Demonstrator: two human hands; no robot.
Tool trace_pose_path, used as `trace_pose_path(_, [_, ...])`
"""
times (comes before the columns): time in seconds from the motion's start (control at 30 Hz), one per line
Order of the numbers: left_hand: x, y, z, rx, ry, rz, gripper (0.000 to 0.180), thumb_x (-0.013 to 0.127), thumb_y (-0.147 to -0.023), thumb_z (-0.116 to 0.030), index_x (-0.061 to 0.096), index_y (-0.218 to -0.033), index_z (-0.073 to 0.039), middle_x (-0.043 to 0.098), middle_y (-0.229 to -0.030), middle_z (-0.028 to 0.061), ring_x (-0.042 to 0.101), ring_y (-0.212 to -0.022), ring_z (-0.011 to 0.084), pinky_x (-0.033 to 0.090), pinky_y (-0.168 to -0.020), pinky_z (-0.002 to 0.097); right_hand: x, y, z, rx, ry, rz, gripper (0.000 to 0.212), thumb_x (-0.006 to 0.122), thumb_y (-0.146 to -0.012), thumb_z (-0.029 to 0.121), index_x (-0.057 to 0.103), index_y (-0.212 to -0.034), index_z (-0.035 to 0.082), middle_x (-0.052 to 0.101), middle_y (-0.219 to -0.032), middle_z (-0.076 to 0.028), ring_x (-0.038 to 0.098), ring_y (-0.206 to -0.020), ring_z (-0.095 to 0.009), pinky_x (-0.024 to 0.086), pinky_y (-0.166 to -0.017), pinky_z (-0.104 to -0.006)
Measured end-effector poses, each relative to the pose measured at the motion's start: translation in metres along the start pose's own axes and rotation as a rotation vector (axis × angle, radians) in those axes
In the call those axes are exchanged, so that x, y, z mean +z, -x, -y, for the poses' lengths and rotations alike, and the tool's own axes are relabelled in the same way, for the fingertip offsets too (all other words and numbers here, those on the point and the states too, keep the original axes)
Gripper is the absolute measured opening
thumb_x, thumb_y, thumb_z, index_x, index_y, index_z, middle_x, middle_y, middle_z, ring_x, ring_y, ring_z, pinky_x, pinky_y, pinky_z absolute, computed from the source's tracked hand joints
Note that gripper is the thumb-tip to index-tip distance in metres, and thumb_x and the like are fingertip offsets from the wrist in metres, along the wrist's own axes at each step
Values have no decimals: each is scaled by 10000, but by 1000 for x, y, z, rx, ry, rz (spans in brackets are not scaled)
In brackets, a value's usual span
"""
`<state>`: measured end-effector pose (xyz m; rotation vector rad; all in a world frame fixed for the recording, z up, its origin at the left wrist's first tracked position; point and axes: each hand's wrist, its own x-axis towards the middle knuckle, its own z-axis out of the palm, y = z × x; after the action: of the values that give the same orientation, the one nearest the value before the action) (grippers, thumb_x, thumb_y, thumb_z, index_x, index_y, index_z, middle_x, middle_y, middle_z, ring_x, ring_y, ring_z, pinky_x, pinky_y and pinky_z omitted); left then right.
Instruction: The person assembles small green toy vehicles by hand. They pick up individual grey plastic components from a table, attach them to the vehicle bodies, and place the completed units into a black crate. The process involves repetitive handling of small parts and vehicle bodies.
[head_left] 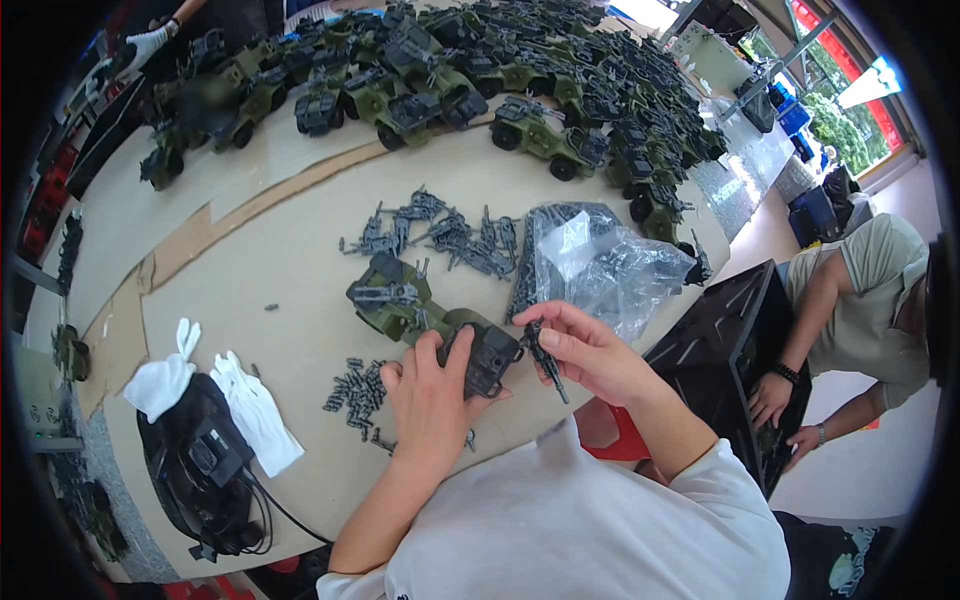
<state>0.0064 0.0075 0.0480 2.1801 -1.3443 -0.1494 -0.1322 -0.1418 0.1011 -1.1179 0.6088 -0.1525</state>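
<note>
My left hand [432, 395] is closed round the dark end of a green and black toy military vehicle [398, 312], which rests on the table at a tilt. Just to its right, my right hand [595, 355] pinches a small black toy gun [545, 358] between thumb and fingers, its barrel pointing down. The gun is close beside the vehicle's dark end; whether they touch I cannot tell. Beyond the vehicle lies a loose pile of similar toy guns [465, 238]. Nearer me, small dark cylindrical pieces [352, 398] are heaped left of my left hand.
Many finished-looking toy vehicles [420, 75] crowd the table's far side. A clear plastic bag [610, 262] of dark parts lies right of the gun pile. White gloves [255, 415] and a black bag [195, 465] with cables sit at left. A person [850, 310] works over a black crate [725, 350] at right.
</note>
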Motion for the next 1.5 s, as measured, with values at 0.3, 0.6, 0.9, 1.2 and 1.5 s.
trace_pose_path(0.3, [-24,3,-11,102,763,-9,326,753,-815,-228,595,-1035,-45,631,-875,68,608,-776,180,455,-720,320,2,5,-6,152,28,165,273,529,-994,356,548,-1025,85,580,-757,4,555,-682,-84,440,-603,-239])
trace_pose_path(0.6, [-23,-18,8,-191,1255,138,205,642,-922,-191,564,-856,-13,654,-722,27,569,-646,58,453,-591,230,44,1,11,-454,1021,-80,412,733,-832,128,624,-1219,42,607,-1070,-87,601,-805,-156,502,-718,-261])
trace_pose_path(0.9, [-28,-16,46,339,386,63,781,758,-699,-411,487,-1318,-19,469,-1377,94,434,-1183,312,352,-1011,420,29,-14,19,-131,832,-123,373,643,-925,199,604,-1172,-78,570,-1038,-84,592,-848,-127,489,-754,-260])
trace_pose_path(1.2, [-6,-13,49,323,390,68,629,741,-738,-391,590,-1198,10,464,-1333,88,444,-1132,283,376,-960,408,38,-17,14,-147,1050,-118,346,674,-897,173,628,-1131,-78,559,-1001,-95,569,-801,-124,469,-698,-260])
trace_pose_path(1.5, [2,-8,50,325,293,-26,531,760,-722,-317,620,-1130,-7,474,-1323,56,451,-1124,256,389,-907,377,54,-12,-4,-366,1386,-115,378,732,-837,140,632,-1162,-26,543,-952,-107,593,-757,-190,491,-691,-301])
